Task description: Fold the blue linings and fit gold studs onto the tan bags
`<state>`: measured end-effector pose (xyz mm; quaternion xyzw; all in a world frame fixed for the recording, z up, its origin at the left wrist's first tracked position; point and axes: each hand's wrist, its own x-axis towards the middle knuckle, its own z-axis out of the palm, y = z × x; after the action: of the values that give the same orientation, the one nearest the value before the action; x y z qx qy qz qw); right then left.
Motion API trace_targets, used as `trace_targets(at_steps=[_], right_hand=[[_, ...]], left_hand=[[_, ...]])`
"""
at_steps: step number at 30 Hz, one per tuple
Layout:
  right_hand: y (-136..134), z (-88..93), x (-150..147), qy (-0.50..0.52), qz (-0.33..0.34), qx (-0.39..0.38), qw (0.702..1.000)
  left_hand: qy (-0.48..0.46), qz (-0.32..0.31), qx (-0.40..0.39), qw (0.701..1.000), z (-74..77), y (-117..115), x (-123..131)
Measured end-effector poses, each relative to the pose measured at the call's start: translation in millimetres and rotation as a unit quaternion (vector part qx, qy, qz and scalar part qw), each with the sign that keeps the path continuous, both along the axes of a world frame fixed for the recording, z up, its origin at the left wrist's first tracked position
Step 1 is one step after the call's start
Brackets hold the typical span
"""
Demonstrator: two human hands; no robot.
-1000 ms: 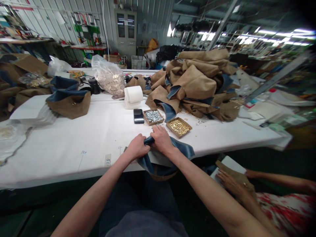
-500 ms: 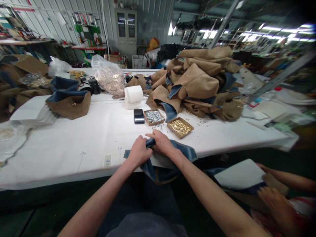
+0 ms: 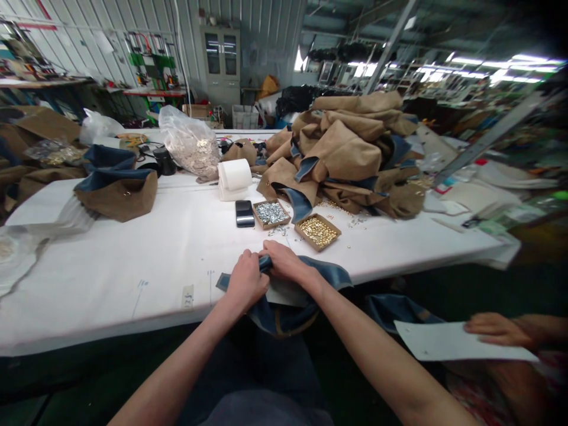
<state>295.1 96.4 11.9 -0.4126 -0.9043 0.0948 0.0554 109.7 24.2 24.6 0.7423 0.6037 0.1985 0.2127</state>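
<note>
At the table's front edge, a blue fabric piece (image 3: 284, 316) with a brown seam hangs partly over the side. My left hand (image 3: 245, 277) is closed around a folded bit of its upper edge. My right hand (image 3: 281, 260) grips the same edge, almost touching the left; its fingertips are partly hidden. A pale stiff sheet (image 3: 286, 294) shows within the fabric below my hands. Just beyond lie a carton tray of gold-coloured small metal parts (image 3: 318, 231), another of silver ones (image 3: 271, 213) and a black phone (image 3: 244, 213).
Brown and blue fabric pieces (image 3: 350, 148) are heaped at the back right. A white roll (image 3: 234, 179) and a clear bag of small parts (image 3: 190, 145) stand behind the trays. Fabric bags (image 3: 118, 195) sit left. At right, a co-worker's hand (image 3: 499, 328) holds a white sheet (image 3: 461, 341).
My hands keep their hold on the blue fabric, with only a slight shift. The co-worker's white sheet has moved right and lies flatter. The whole view has shifted a little.
</note>
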Motion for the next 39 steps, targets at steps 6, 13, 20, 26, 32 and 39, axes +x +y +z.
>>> trace_targets(at_steps=[6,13,20,26,32,39], right_hand=[[-19.3,5.2,0.9,0.038,0.003,0.068,0.997],[-47.2,13.2,4.0,0.053,-0.015,0.136,0.989],[-72.0,9.2,8.7,0.081,-0.04,0.191,0.978],[-85.3,-6.4,11.8,0.087,-0.032,0.249,0.964],[-96.4,-13.4,23.2,0.113,-0.018,0.264,0.958],[-103.7,-26.1,31.4,0.156,0.008,0.271,0.95]], left_hand=[[-0.063,0.042,-0.052,0.996,-0.6,-9.7,-9.2],[-0.13,0.036,-0.018,0.991,-0.4,-41.1,1.6],[-0.186,0.034,0.066,0.98,-10.9,-66.7,10.7],[-0.227,0.023,0.094,0.969,-19.2,-83.9,11.0],[-0.215,0.014,0.107,0.971,-14.9,-98.1,11.5],[-0.252,0.032,0.035,0.967,-15.7,-102.8,5.8]])
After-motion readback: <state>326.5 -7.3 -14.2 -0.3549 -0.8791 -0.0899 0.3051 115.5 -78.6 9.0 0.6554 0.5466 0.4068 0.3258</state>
